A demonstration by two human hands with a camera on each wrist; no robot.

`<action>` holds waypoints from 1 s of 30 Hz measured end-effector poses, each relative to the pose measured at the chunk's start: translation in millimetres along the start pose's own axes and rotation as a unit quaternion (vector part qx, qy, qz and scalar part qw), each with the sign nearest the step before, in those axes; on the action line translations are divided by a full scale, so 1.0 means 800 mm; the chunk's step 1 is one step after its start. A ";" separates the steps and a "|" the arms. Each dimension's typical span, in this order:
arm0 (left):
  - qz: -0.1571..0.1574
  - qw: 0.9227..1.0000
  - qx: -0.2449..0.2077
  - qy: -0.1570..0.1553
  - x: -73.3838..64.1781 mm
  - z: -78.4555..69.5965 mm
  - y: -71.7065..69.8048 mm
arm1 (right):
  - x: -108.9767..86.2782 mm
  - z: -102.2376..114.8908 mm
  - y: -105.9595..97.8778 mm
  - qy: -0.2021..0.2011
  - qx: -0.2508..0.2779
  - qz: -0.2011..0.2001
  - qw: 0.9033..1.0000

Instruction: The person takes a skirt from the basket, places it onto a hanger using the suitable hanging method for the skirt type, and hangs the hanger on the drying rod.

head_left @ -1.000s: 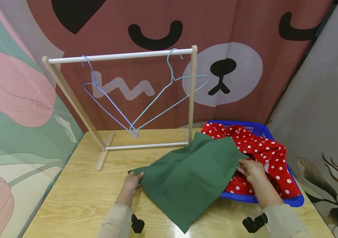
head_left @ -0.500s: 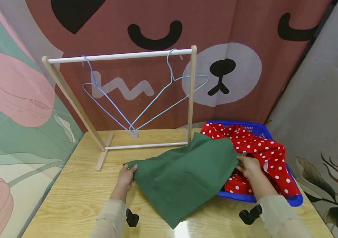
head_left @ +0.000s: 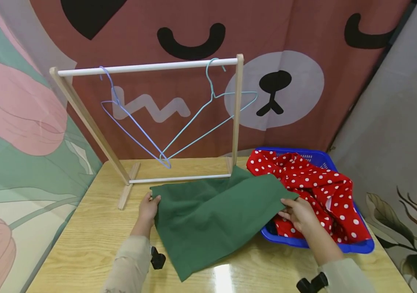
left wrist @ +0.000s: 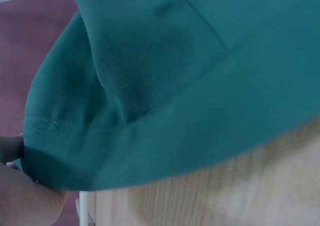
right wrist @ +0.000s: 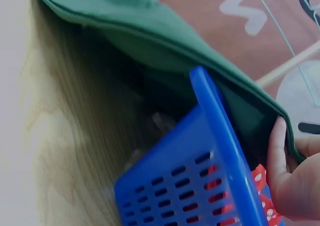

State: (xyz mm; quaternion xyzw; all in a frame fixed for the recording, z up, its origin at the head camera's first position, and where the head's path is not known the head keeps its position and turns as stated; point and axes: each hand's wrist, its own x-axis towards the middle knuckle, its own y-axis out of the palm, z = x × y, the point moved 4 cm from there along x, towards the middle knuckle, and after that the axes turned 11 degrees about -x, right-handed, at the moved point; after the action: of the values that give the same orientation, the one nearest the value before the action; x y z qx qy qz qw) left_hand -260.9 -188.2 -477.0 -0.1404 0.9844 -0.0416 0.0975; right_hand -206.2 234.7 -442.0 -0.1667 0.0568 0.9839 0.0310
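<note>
One green cloth [head_left: 212, 219] hangs between the hands, over the table [head_left: 84, 240], its right end reaching over the basket's corner. We see its long axis run side to side, the left end tipped a little nearer to the person, and one lower corner points down and left, toward the near edge. Another corner points back, toward the foot of the rack's right post; we cannot tell whether they touch. The left hand [head_left: 148, 208] pinches the cloth's left corner, and the right hand [head_left: 300, 213] grips the right corner between thumb and fingers. In the right wrist view we look beneath the raised edge, which passes above the rim of the blue basket [head_left: 303, 244]. Red polka-dot fabric [head_left: 314, 183] fills most of that basket and lies near the right hand. Behind the cloth stands a rack [head_left: 157, 66] of pale wood with white rods. From its top rod we find a violet-blue hanger [head_left: 135, 123] at the left and a light-blue hanger [head_left: 212, 95] at the right. A bear-face curtain [head_left: 260, 24] hangs behind it all.
</note>
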 end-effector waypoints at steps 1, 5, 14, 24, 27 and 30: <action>-0.004 1.000 0.006 0.002 0.002 -0.001 -0.001 | -0.003 0.000 0.003 -0.002 -0.003 0.004 1.000; -0.013 1.000 0.012 0.006 0.008 -0.004 -0.005 | -0.012 -0.002 0.018 -0.007 -0.020 0.019 1.000; -0.014 1.000 0.008 0.017 0.014 -0.006 -0.012 | -0.038 -0.012 0.052 -0.012 -0.068 0.027 0.997; -0.033 0.999 0.011 0.031 0.017 -0.011 -0.021 | -0.059 -0.030 0.083 -0.020 -0.073 0.030 0.997; -0.030 0.999 0.013 0.029 0.017 -0.012 -0.022 | -0.063 -0.039 0.088 -0.015 -0.066 0.039 0.997; -0.031 0.999 0.016 0.029 0.017 -0.011 -0.022 | -0.067 -0.050 0.090 -0.010 -0.067 0.050 0.996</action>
State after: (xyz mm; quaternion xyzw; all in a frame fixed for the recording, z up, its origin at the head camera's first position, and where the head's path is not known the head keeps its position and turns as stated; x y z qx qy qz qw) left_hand -271.0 -208.9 -468.6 -0.1676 0.9813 -0.0644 0.0694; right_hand -148.0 156.4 -454.7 -0.1556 -0.0010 0.9874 -0.0287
